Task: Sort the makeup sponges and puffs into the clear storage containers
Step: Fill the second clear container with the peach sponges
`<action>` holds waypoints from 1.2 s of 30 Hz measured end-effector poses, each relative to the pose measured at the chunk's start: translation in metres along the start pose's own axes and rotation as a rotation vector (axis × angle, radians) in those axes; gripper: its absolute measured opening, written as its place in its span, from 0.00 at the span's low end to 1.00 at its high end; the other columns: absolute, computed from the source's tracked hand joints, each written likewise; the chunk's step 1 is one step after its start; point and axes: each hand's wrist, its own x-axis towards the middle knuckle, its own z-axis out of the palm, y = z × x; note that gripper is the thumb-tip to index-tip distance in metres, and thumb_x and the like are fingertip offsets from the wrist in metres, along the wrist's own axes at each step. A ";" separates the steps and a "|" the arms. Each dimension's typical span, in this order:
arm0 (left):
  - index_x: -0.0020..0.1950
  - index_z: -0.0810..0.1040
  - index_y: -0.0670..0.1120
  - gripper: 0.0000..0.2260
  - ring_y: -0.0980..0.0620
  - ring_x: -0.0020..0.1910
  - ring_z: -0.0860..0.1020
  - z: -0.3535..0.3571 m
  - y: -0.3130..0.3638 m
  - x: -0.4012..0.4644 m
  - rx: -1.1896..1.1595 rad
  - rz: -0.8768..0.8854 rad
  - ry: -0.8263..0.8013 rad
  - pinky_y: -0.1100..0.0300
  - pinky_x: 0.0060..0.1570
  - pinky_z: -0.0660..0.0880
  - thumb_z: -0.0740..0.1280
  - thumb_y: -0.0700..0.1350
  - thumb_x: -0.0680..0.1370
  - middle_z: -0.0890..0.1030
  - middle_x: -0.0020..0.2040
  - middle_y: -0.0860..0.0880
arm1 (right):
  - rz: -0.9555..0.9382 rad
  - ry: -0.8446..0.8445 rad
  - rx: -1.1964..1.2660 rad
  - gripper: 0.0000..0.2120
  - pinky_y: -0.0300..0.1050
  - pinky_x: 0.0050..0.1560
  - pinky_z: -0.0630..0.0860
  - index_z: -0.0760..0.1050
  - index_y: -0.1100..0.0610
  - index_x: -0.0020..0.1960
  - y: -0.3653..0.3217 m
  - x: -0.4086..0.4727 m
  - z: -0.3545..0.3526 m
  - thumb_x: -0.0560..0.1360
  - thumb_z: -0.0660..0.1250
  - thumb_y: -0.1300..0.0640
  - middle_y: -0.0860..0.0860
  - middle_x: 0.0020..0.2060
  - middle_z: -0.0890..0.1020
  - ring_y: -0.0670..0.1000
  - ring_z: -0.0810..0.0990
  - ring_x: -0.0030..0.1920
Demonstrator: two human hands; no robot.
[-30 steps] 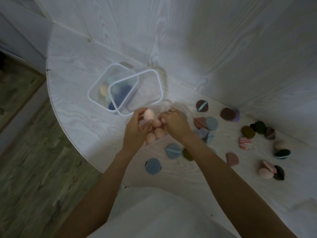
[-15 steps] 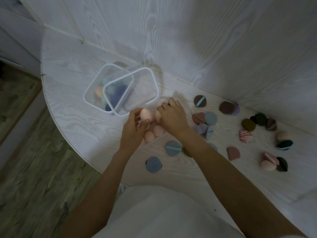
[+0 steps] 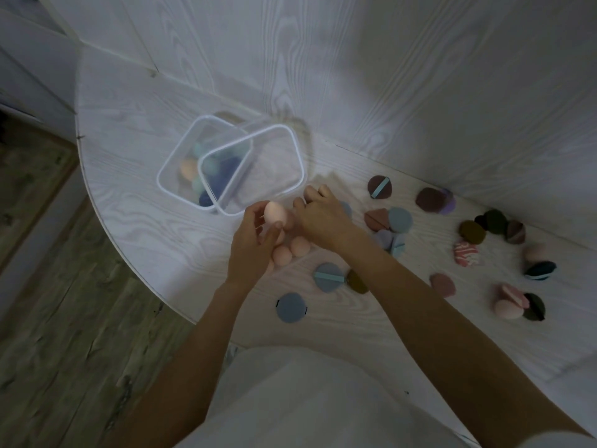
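Listing, nearest first, what lies before me on the white table [image 3: 129,176]:

Near edge: a round blue puff [image 3: 290,307] lies flat by the table's rim; just beyond it a blue puff with a strap [image 3: 329,275] touches a dark olive puff [image 3: 357,281].
My left hand [image 3: 250,250]: fingers and thumb curled round one peach egg-shaped sponge [image 3: 274,213], held up off the table.
Below that hand: loose peach sponges [image 3: 292,248] lie together on the table, partly hidden by my fingers.
My right hand [image 3: 321,218]: knuckles up, fingers bent down at the table beside the near box; I cannot tell whether they hold anything.
Right side: puffs of maroon, blue, lilac, olive, dark green and pink lie scattered, among them a pink marbled sponge [image 3: 466,253].
Near clear container [image 3: 298,150]: open; I see nothing plainly in it.
Far clear container [image 3: 163,176]: overlapped by the near one; holds peach, teal and dark blue sponges.
Backdrop: white wood-grain wall [image 3: 420,76].
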 end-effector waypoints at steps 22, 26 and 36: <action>0.62 0.69 0.55 0.13 0.57 0.50 0.78 -0.001 -0.006 -0.002 0.127 0.042 0.047 0.64 0.46 0.73 0.63 0.51 0.78 0.77 0.54 0.56 | 0.248 0.101 0.547 0.05 0.47 0.44 0.63 0.74 0.58 0.42 -0.014 -0.003 -0.007 0.68 0.68 0.59 0.54 0.33 0.81 0.58 0.78 0.36; 0.61 0.69 0.56 0.14 0.63 0.46 0.78 0.000 -0.001 -0.004 0.149 0.028 0.048 0.63 0.43 0.73 0.63 0.56 0.76 0.77 0.53 0.58 | 0.159 0.152 0.476 0.08 0.48 0.45 0.68 0.78 0.56 0.45 -0.011 -0.018 -0.004 0.67 0.69 0.61 0.51 0.32 0.82 0.55 0.78 0.32; 0.58 0.70 0.55 0.12 0.66 0.47 0.75 0.000 0.008 -0.002 0.195 0.110 0.037 0.72 0.44 0.69 0.67 0.51 0.76 0.77 0.52 0.59 | 0.113 0.273 0.404 0.10 0.46 0.41 0.75 0.83 0.51 0.45 -0.026 -0.053 0.015 0.64 0.75 0.59 0.45 0.43 0.85 0.56 0.80 0.45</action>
